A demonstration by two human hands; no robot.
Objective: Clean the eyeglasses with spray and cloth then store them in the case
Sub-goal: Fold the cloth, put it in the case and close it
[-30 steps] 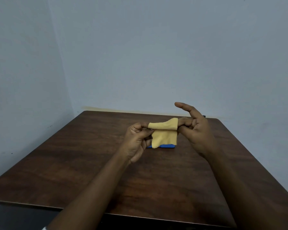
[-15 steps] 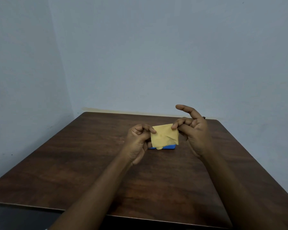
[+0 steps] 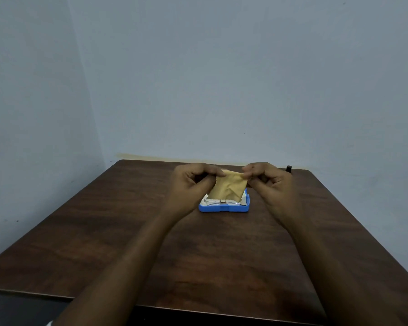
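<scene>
while your left hand (image 3: 189,184) and right hand (image 3: 269,182) each pinch an upper corner of the yellow cloth (image 3: 229,188) with curled fingers, it hangs creased just above the open blue case (image 3: 222,208), where the eyeglasses (image 3: 222,202) lie (their far side is hidden behind the cloth). i'd judge you should fold it flat, lay it lightly over the lenses, and keep its edges inside the rim. the case sits mid-way across the table (image 3: 104,231); a small dark object (image 3: 288,168), perhaps the spray, stands at the far right edge.
</scene>
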